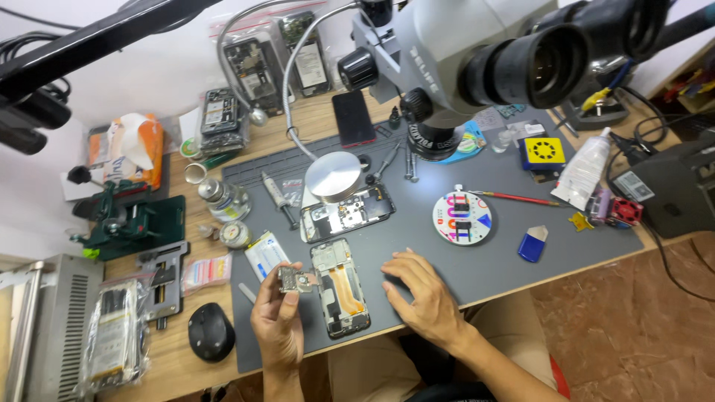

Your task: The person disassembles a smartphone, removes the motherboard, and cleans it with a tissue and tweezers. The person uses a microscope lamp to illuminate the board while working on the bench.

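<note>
1. Microscope (pixel 521 52) eyepieces loom nearest the lens, above a grey mat (pixel 581 223) strewn with repair gear.
2. Left hand (pixel 277 324) pinches a small circuit board (pixel 296 280) between thumb and fingertips, raised just left of an opened phone (pixel 341 286).
3. Right hand (pixel 421 294) rests flat on the mat, fingers loosely spread, holding nothing.
4. Board inspection appears under way; refitting would call for careful alignment over the phone.

Matt grey rubbery mat (pixel 477 275); wooden desk (pixel 175 365); shiny metal shield (pixel 296 280); glossy metal disc (pixel 333 176).
</note>
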